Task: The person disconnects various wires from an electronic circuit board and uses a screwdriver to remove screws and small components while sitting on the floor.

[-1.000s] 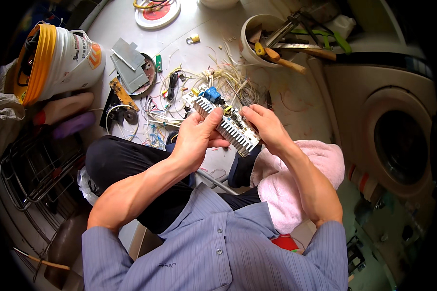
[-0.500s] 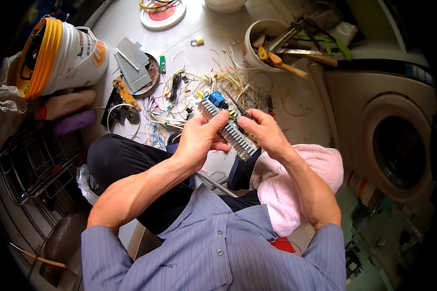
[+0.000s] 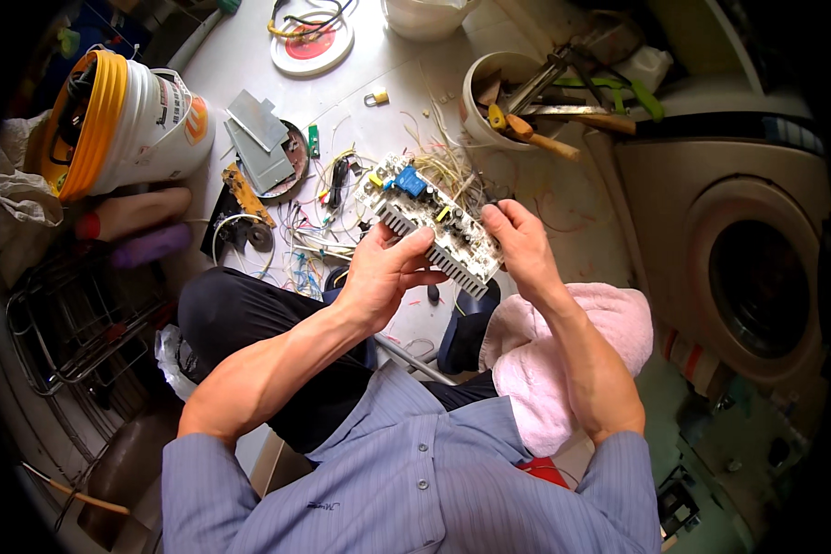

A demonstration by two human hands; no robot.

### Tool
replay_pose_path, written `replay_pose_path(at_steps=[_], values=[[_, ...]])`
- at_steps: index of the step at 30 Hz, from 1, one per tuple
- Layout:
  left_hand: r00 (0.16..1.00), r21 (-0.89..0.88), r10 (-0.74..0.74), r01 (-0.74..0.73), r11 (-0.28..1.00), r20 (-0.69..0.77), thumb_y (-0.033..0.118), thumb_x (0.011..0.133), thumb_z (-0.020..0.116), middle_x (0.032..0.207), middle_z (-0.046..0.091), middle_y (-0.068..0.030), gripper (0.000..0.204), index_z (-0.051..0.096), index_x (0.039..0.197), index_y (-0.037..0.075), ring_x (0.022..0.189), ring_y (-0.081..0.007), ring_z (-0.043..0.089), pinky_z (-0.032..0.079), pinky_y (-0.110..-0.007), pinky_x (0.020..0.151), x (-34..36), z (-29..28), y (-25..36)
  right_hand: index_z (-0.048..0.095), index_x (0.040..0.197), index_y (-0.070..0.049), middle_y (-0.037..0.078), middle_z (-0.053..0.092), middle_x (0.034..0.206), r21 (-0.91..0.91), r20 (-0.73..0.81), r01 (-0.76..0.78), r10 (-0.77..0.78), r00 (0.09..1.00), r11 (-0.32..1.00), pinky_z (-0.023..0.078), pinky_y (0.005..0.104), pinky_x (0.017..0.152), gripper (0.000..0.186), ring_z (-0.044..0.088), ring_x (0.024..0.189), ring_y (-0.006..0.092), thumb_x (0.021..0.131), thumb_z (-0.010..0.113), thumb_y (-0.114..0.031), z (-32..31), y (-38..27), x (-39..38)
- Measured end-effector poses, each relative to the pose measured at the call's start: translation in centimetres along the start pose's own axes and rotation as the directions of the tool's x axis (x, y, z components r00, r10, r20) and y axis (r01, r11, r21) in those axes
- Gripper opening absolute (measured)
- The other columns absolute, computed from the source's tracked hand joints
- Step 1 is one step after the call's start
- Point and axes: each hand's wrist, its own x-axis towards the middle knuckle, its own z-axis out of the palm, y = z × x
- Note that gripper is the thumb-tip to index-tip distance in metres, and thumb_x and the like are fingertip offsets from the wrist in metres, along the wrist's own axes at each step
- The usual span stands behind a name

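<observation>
A circuit board (image 3: 439, 217) lies tilted between my hands, its component side facing up. It carries a blue block-shaped component (image 3: 409, 182), small yellow parts, and a finned metal heat sink (image 3: 452, 268) along its near edge. My left hand (image 3: 388, 268) is closed on the heat sink side, thumb on top and fingers underneath. At the board's right end my right hand (image 3: 522, 242) is closed on a thin dark tool (image 3: 490, 198), which looks like a screwdriver; its fingers are by the board's edge and partly hidden. Beyond the board lies a tangle of loose wires (image 3: 448, 166).
A white bucket of hand tools (image 3: 489, 78) stands far right, near a washing machine (image 3: 757, 249). Flat metal plates (image 3: 257, 138) rest on a round tray at left, beside a yellow-rimmed bucket (image 3: 148, 120). A padlock (image 3: 376, 98) is on the floor. A pink towel (image 3: 563, 342) covers my right knee.
The board has turned so its component side shows more fully. My right hand has shifted right, to the board's end, and the tool's shaft no longer lies across the board.
</observation>
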Motion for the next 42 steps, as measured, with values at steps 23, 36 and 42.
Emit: replay_pose_path(at_steps=[23,36,42], values=[[0.975,-0.193,0.132,-0.097,0.976,0.179,0.013,0.094,0.073,0.124,0.068,-0.0023,0.034,0.063,0.126,0.012,0.119,-0.0203,0.062,0.046,-0.048,0.110,1.1,2.3,0.7,0.057,0.104,-0.007,-0.005,0.050,0.067,0.524,0.061,0.086,-0.138,0.989,0.847,0.021,0.0236,0.037,0.022,0.034,0.042,0.0029,0.099,0.068,-0.026,-0.9,-2.8,-1.8],[0.500,0.649,0.583,-0.759,-0.062,0.640,0.004,0.087,0.075,0.095,0.070,-0.0081,0.026,0.066,0.111,0.001,0.084,-0.0198,0.069,0.056,-0.029,0.075,-1.2,4.9,0.1,0.068,0.099,0.000,-0.001,0.066,0.079,0.023,-0.024,0.160,-0.160,0.987,0.987,0.044,0.0247,0.058,0.015,0.055,0.066,0.0053,0.094,0.070,-0.015,-5.9,-5.9,-2.7],[0.924,0.923,0.220,-0.351,0.159,0.314,0.022,0.080,0.084,0.117,0.069,-0.0191,0.069,0.054,0.136,-0.003,0.105,-0.0247,0.067,0.054,-0.036,0.091,0.2,4.0,3.1,0.069,0.087,0.001,0.001,0.063,0.070,-0.285,0.062,0.165,-0.154,0.986,0.944,0.042,0.0265,0.057,0.027,0.054,0.065,0.0065,0.085,0.072,-0.026,-5.9,-6.1,-3.4]])
